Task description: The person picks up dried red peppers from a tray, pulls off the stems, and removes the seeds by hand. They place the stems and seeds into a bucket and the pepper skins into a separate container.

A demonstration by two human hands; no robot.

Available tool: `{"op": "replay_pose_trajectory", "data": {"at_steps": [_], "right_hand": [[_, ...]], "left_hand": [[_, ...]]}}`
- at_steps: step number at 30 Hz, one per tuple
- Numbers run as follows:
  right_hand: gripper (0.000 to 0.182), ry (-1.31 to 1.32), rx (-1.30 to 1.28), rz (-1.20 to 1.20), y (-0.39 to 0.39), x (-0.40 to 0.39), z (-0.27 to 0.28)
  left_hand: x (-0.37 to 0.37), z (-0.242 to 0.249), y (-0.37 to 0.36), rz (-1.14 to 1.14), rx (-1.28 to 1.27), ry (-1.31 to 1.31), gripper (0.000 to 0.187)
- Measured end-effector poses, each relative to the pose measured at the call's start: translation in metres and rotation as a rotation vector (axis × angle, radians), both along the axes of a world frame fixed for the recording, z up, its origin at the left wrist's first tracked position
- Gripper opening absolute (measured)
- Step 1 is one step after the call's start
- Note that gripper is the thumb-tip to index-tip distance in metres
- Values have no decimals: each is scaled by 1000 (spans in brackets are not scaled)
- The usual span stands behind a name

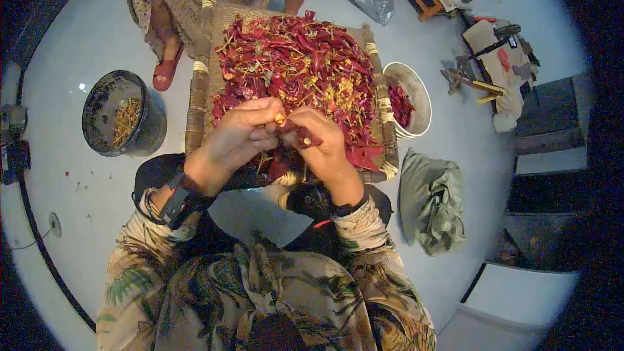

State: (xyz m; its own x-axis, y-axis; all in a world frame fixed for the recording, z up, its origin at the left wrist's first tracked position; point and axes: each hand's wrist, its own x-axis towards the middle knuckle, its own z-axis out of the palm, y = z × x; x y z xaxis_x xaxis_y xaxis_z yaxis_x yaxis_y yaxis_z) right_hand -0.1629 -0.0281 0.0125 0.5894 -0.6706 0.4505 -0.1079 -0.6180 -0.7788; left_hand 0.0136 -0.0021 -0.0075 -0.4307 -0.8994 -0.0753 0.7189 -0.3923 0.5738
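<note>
My left hand (242, 135) and my right hand (320, 144) meet over the near edge of a woven stool (197, 84) heaped with dried red chillies (296, 62). Together they pinch one dried red chilli (303, 136); its yellowish stem end (280, 118) shows at my left fingertips. A dark watch is on my left wrist.
A black bucket (123, 114) holding stems and seeds stands on the floor at the left. A white bucket (409, 99) with red chillies is at the right of the stool. Another person sits across the stool. A grey cloth bag (432, 198) lies at the right; tools clutter the far right.
</note>
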Motion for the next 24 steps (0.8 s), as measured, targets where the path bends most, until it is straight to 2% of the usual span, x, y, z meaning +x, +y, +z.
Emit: {"op": "replay_pose_trajectory", "data": {"at_steps": [2, 5, 8, 14, 17, 18, 20, 21, 24], "right_hand": [[20, -52, 30, -15, 1, 2, 3], [18, -10, 59, -103, 1, 4, 0], [17, -48, 94, -161, 1, 7, -6], [15, 17, -49, -202, -6, 8, -14], [14, 181, -206, -226, -15, -6, -25], [17, 149, -97, -252, -18, -10, -31], [23, 89, 107, -293, -26, -18, -41], [25, 14, 191, -286, -26, -17, -39], [25, -217, 582, -177, -26, -16, -32]], "left_hand": [[-1, -2, -2, 11, -52, 49, 17], [-2, 0, -3, 149, -25, -83, 18], [-2, -4, -3, 303, -85, -89, 14], [-2, -8, -3, 369, -98, -105, 12], [18, 7, -10, 611, 65, -89, 13], [38, 8, -16, 648, 59, 8, 14], [59, 5, -24, 475, -159, 171, 14], [56, 10, -21, 503, -50, 150, 16], [42, 0, -23, 408, -13, 250, 17]]}}
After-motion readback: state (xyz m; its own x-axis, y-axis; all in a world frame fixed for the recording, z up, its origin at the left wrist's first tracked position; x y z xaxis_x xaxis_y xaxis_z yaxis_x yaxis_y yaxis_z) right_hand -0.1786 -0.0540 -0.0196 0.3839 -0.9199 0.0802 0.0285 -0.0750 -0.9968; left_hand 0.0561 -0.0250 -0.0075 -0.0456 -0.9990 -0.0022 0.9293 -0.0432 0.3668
